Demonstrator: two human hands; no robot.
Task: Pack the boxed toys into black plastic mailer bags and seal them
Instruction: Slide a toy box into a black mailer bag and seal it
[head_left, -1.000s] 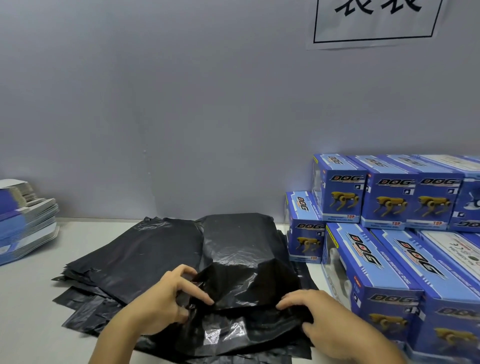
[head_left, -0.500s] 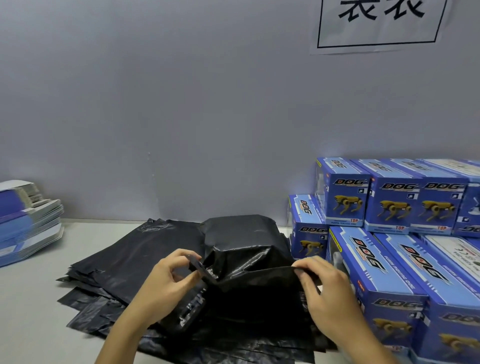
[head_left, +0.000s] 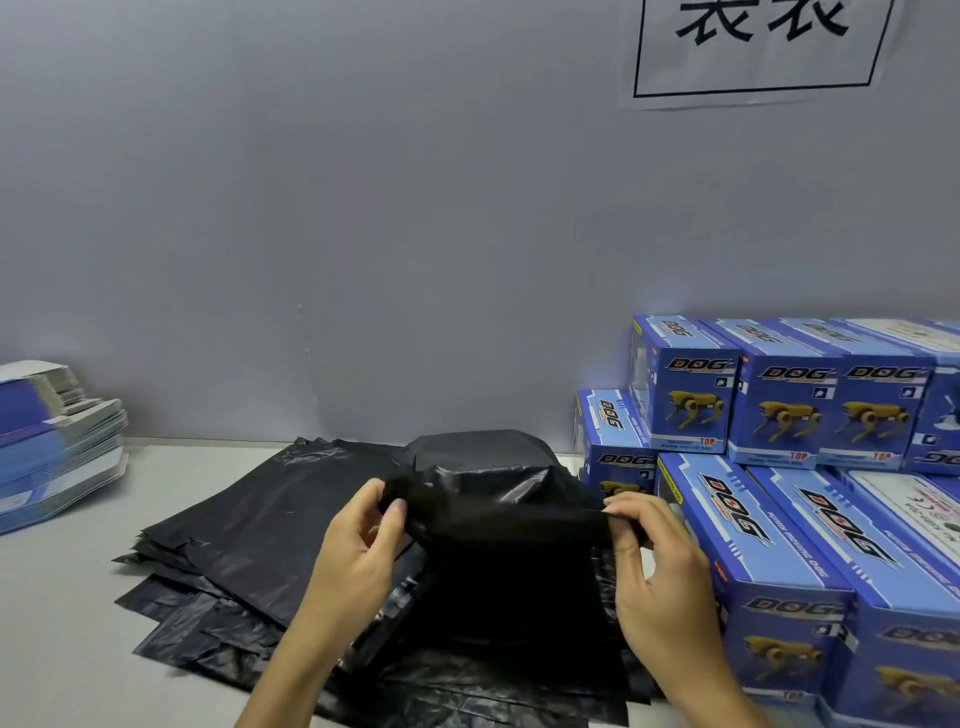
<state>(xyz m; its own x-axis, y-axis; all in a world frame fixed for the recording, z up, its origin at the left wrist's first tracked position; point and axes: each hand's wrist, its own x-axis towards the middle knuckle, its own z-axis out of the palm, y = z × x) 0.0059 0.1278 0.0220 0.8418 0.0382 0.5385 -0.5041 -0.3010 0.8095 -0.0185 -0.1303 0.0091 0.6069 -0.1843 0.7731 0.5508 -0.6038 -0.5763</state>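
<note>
Sealing step in hand: left hand (head_left: 358, 540) and right hand (head_left: 655, 561) each pinch the flap of the filled mailer bag (head_left: 498, 499) at near centre; next, presumably, press flap shut.

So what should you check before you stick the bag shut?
1. Left hand pinches the flap's left end: ok.
2. Right hand pinches the flap's right end: ok.
3. Flap pulled straight between the hands: ok.
4. Box fully inside the filled bag: ok, no blue shows.
5. Sticky strip peeled: cannot tell.
6. Empty bags underneath clear of the flap: cannot tell.
</note>
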